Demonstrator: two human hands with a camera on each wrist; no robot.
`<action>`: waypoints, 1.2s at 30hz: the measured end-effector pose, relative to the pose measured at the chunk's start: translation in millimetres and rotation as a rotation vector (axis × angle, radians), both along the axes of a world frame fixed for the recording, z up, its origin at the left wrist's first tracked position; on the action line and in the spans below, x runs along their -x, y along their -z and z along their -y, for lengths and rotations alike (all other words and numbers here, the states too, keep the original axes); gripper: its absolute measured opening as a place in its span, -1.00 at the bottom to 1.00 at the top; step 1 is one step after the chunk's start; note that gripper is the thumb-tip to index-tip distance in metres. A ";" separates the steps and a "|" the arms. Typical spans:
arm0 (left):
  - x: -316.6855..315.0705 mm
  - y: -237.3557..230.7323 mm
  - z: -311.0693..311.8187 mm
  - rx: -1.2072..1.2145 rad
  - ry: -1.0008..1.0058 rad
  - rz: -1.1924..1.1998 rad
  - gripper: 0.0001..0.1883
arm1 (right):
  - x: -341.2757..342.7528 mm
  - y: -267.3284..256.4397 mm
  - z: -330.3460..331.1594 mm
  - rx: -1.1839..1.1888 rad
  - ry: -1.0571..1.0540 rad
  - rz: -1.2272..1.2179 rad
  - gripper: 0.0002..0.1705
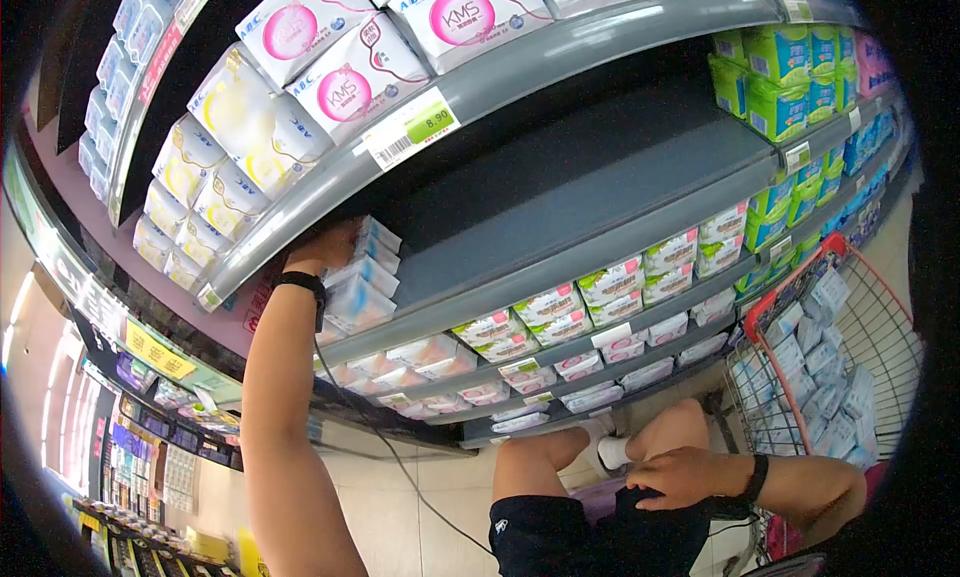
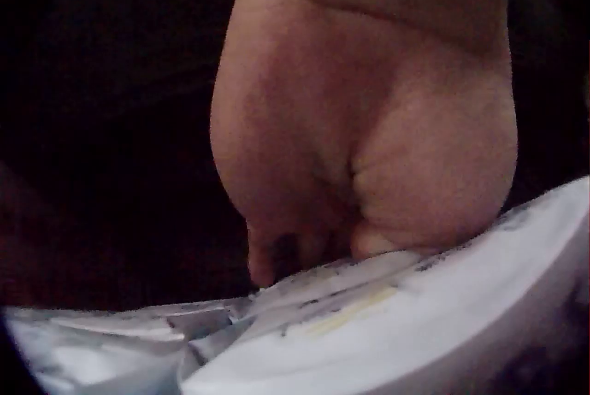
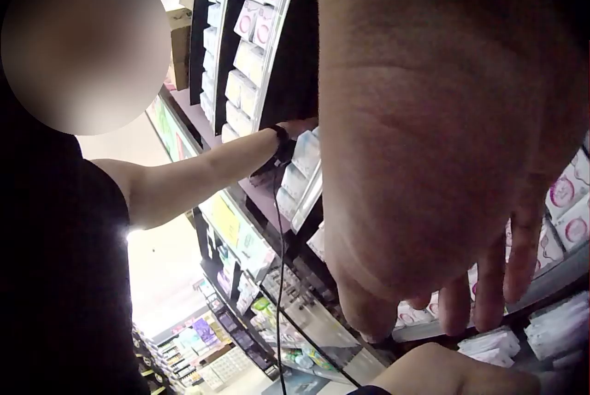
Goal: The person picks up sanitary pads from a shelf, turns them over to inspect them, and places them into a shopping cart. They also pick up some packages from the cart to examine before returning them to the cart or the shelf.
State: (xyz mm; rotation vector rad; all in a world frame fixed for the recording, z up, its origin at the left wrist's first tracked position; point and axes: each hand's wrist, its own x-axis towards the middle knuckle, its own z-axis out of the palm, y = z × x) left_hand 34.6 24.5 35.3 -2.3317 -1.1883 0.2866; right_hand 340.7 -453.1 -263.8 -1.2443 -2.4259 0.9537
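My left hand (image 1: 328, 247) reaches into the shelf under the upper ledge, right behind a stack of white and blue soft packs (image 1: 362, 295). In the left wrist view the palm (image 2: 369, 128) faces the camera and the fingers go down at the top of a white plastic pack (image 2: 396, 330). The fingertips are mostly hidden, so I cannot tell whether they grip it. My right hand (image 1: 680, 477) hangs loosely over my lap, holding nothing. Its fingers (image 3: 454, 303) show relaxed in the right wrist view.
The grey shelf board (image 1: 560, 207) runs right from the packs. Above it, a ledge with a price tag (image 1: 412, 127) carries pink and yellow marked packs (image 1: 345, 92). A red-rimmed shopping cart (image 1: 760, 322) with blue-white packs (image 1: 815, 377) stands right. A cable (image 1: 390, 447) trails from my left wrist.
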 end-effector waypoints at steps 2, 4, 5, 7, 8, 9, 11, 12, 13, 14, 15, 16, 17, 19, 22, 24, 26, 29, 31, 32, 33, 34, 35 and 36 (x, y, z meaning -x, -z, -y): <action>-5.4 -1.1 2.6 0.034 -0.028 0.063 -0.39 | -0.5 3.0 0.3 -0.013 0.003 0.013 -0.49; -13.2 -7.9 18.5 0.077 -0.069 0.104 -0.44 | 0.1 3.6 2.9 0.002 0.008 0.029 -0.48; -14.5 -9.7 23.3 0.106 -0.086 0.117 -0.45 | -0.3 4.5 3.3 -0.005 0.003 0.024 -0.48; -10.1 -12.5 24.8 0.196 -0.106 0.117 -0.44 | -1.5 6.0 2.5 -0.020 -0.007 0.013 -0.49; -7.3 -12.1 23.1 0.249 -0.112 0.175 -0.42 | -2.0 5.4 2.6 -0.013 -0.010 0.009 -0.49; -3.7 -10.1 18.7 0.301 -0.120 0.232 -0.40 | -2.1 4.5 2.4 -0.009 -0.014 0.005 -0.49; 6.0 -3.6 4.2 0.338 -0.067 0.245 -0.34 | -1.8 3.1 1.8 0.015 -0.020 -0.002 -0.48; 8.6 -0.9 0.3 0.323 -0.008 0.201 -0.29 | -1.8 2.7 1.5 0.034 -0.022 -0.004 -0.48; 14.2 0.7 -2.8 0.332 -0.008 0.166 -0.23 | -2.0 2.0 1.4 0.053 -0.027 -0.002 -0.48; 19.9 2.4 -5.5 0.340 -0.007 0.132 -0.16 | -2.5 1.3 1.5 0.066 -0.030 -0.002 -0.48; 17.2 1.1 2.7 0.368 -0.062 0.107 -0.07 | -2.5 1.0 1.5 0.075 -0.034 0.000 -0.48; 14.9 -1.0 12.2 0.395 -0.119 0.084 0.01 | -2.4 0.9 1.6 0.084 -0.039 0.005 -0.48; 13.4 -4.4 21.6 0.435 -0.151 0.108 0.03 | -2.8 3.3 2.1 0.108 -0.045 0.018 -0.47; 12.9 -10.5 37.7 0.514 -0.211 0.166 0.07 | -4.7 9.4 1.8 0.155 -0.053 0.054 -0.46; 23.0 -2.4 55.5 0.422 -0.087 0.164 0.02 | -5.2 4.5 0.4 0.147 -0.078 0.030 -0.45; 34.9 12.6 58.3 0.342 0.021 0.160 0.02 | -5.2 8.5 -0.5 0.119 -0.085 0.036 -0.46; 33.7 10.2 92.0 0.269 -0.009 0.169 0.01 | -1.6 -3.2 1.5 0.130 -0.092 0.049 -0.48; 42.0 25.1 127.1 0.005 0.062 0.176 -0.10 | 0.4 1.5 3.0 0.131 -0.106 0.009 -0.46; 50.5 40.4 156.0 -0.226 0.165 0.207 -0.15 | 7.7 -14.2 2.5 0.225 -0.098 -0.084 -0.50; 51.8 49.2 175.1 -0.302 0.251 0.320 -0.23 | 11.1 -17.9 1.6 0.296 -0.104 -0.156 -0.52; 53.3 57.4 199.7 -0.281 0.306 0.421 -0.27 | 15.2 -22.5 2.4 0.369 -0.099 -0.233 -0.54; 52.6 65.2 226.6 -0.251 0.373 0.523 -0.32 | 19.1 -36.1 4.7 0.443 -0.064 -0.360 -0.64; 51.4 72.5 255.7 -0.178 0.501 0.631 -0.41 | 20.7 -43.0 7.0 0.446 -0.019 -0.439 -0.69; 51.6 86.6 280.8 -0.094 0.541 0.681 -0.50 | 22.5 -50.3 7.5 0.374 0.007 -0.542 -0.76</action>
